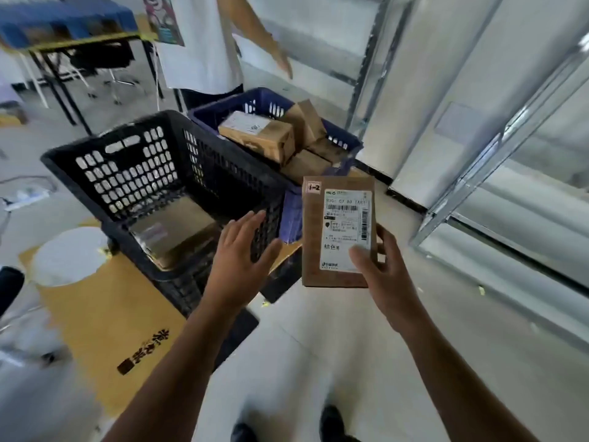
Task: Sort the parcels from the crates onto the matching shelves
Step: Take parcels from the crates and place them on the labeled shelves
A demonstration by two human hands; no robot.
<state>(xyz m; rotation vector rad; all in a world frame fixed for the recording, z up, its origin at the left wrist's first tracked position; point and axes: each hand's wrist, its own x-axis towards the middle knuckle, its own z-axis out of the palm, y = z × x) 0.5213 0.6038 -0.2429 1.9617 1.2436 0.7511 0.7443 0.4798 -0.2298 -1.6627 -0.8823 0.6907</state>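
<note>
My right hand (387,275) holds a flat brown parcel (314,247) upright, thumb pressed on its white shipping label; a small tag at its top left corner reads "i-2". My left hand (242,253) hovers open, fingers spread, beside the parcel and over the near rim of the black crate (134,173). A few parcels lie at the bottom of the black crate. Behind it the blue crate (223,106) holds several brown boxes (258,135). Metal shelves (510,161) stand on the right.
Another person in a white shirt (204,43) stands behind the blue crate, one hand out. Flattened cardboard (105,314) and a white round lid (67,256) lie on the floor at left. A blue-covered table (63,23) is at the back left.
</note>
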